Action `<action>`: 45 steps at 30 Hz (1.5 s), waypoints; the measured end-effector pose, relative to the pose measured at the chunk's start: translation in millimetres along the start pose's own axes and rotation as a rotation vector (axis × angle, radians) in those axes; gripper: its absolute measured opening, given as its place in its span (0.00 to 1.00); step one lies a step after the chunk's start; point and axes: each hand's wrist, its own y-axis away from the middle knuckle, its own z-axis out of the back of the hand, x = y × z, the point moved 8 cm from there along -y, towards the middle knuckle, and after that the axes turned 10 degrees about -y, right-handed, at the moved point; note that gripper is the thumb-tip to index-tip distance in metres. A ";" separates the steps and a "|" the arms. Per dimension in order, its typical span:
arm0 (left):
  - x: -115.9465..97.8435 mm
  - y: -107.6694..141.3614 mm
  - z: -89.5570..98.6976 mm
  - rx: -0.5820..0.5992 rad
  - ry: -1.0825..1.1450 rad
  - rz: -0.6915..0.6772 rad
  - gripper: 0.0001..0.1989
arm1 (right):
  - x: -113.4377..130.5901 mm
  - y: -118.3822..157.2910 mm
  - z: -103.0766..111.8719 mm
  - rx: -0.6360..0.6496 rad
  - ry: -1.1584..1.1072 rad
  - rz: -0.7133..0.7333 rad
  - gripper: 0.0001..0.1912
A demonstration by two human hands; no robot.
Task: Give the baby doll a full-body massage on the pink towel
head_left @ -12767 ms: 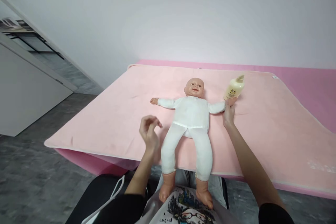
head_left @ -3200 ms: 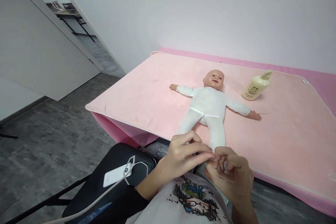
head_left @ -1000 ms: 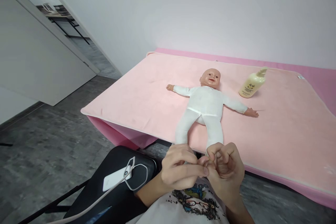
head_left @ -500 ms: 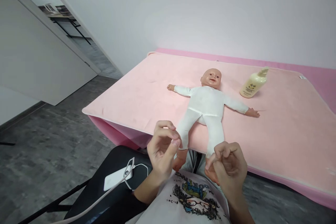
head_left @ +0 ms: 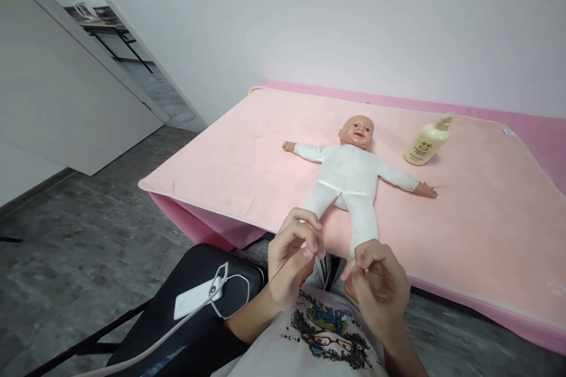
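Observation:
A baby doll point(head_left: 349, 171) with a bare head and a white cloth body lies on its back, arms spread, legs toward me. My left hand point(head_left: 292, 262) is over the doll's lower leg at the left, its fingers loosely curled with gaps between them and no object visible in it. At the other leg, my right hand point(head_left: 380, 283) has thumb and forefinger drawn together in a pinch; whatever is between them, if anything, is too small to name. Both hands largely hide the doll's feet, and I cannot tell whether they touch them.
A pale pink blanket point(head_left: 230, 153) covers the table. Beyond the doll's arm stands a cream pump bottle point(head_left: 427, 142). On a black seat point(head_left: 186, 283) to my left lie a white device point(head_left: 194, 299) and its cable. A white door point(head_left: 66, 70) is farther left.
My left hand has moved right, closer to my right hand, and now covers more of the doll's foot. My right hand has shifted slightly left. Doll and bottle stay in place.

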 end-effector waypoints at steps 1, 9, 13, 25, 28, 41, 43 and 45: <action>0.2 1.1 -0.1 0.005 0.006 0.010 0.08 | 1.8 0.1 -1.6 0.015 0.022 0.018 0.11; 5.2 6.3 -1.6 0.025 0.042 0.065 0.10 | 17.6 -4.2 -14.7 0.101 0.163 0.137 0.12; 6.8 7.0 -0.8 0.024 0.017 0.048 0.08 | 17.4 -3.1 -14.6 0.108 0.167 0.128 0.11; 6.7 5.5 -2.9 0.021 0.076 0.061 0.10 | 26.1 -7.7 -19.8 0.110 0.205 0.171 0.10; 10.2 5.6 -6.5 0.010 0.183 0.118 0.09 | 26.5 -6.1 -20.2 0.119 0.210 0.174 0.11; 12.2 9.9 -9.4 0.006 0.209 0.112 0.07 | 40.7 2.3 -27.3 0.129 0.210 0.333 0.12; 12.7 10.7 -9.7 0.004 0.186 0.114 0.08 | 44.6 1.6 -27.7 0.110 0.218 0.362 0.13; 12.0 11.3 -9.8 0.004 0.163 0.104 0.08 | 47.7 -0.3 -27.9 0.092 0.221 0.372 0.13</action>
